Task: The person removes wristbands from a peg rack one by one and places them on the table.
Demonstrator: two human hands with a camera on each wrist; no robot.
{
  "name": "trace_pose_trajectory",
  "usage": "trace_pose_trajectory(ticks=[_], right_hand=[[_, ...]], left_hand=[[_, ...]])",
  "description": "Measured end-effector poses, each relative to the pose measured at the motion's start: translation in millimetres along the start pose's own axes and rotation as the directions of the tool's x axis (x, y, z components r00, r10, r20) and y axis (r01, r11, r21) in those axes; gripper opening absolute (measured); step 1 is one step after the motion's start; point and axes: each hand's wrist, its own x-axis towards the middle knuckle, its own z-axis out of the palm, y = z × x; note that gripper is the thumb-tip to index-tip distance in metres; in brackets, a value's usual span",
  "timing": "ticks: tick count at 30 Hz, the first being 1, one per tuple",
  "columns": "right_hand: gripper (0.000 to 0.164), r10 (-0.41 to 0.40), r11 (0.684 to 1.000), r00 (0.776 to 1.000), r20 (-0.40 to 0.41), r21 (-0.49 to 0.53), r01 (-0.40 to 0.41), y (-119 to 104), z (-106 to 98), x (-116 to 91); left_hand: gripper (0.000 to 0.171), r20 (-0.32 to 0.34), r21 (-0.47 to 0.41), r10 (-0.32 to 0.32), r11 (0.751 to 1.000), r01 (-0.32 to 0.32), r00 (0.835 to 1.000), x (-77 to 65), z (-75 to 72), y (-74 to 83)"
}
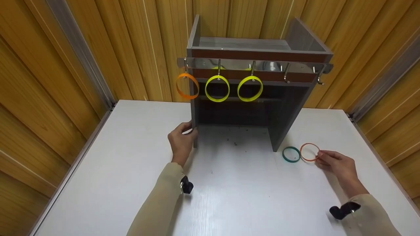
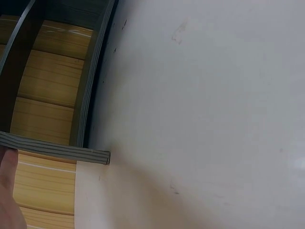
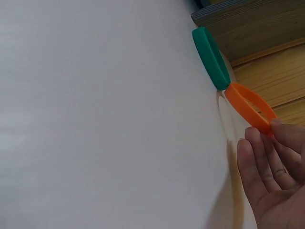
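Note:
On the right of the head view, my right hand (image 1: 338, 165) pinches an orange ring (image 1: 309, 152) at its near edge between thumb and fingers. A green ring (image 1: 291, 154) lies on the table right beside it, and their rims meet in the right wrist view. My left hand (image 1: 182, 139) grips the front edge of the left side panel (image 1: 195, 114) of a grey wooden shelf (image 1: 288, 108). Part of that hand (image 2: 9, 191) shows against the panel's outer face in the left wrist view.
A metal hook rail (image 1: 302, 67) runs across the shelf's front. From its hooks hang another orange ring (image 1: 187, 97) and two yellow rings (image 1: 217, 100); two hooks at the right carry nothing. Wood-patterned walls (image 1: 147, 49) enclose the white table (image 1: 236, 190).

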Motion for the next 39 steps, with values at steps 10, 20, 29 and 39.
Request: trace_pose_trajectory(ticks=[10, 20, 29, 39], right_hand=[[0.056, -0.035, 0.973, 0.999, -0.009, -0.227, 0.032, 4.6, 2.6, 4.4], [0.053, -0.089, 0.938, 0.996, -0.032, -0.338, 0.073, 4.3, 6.2, 7.0], [0.053, -0.103, 0.937, 0.994, -0.048, -0.340, 0.080, -0.4, 4.0, 2.9], [0.049, -0.263, 0.897, 0.965, 0.001, -0.367, 0.245, -29.6, 23.3, -10.0]], left_hand=[[0.025, -0.003, -0.002, -0.007, 1.000, 0.007, 1.000, 0.4, -0.3, 0.1], [0.024, -0.011, -0.005, -0.001, 1.000, 0.001, 1.000, 2.3, -0.3, -0.6], [0.027, -0.009, -0.005, -0.007, 1.000, 0.007, 1.000, 1.8, 0.2, 0.2], [0.026, -0.007, -0.031, -0.022, 0.999, 0.022, 1.000, 0.6, 1.4, -0.2]])
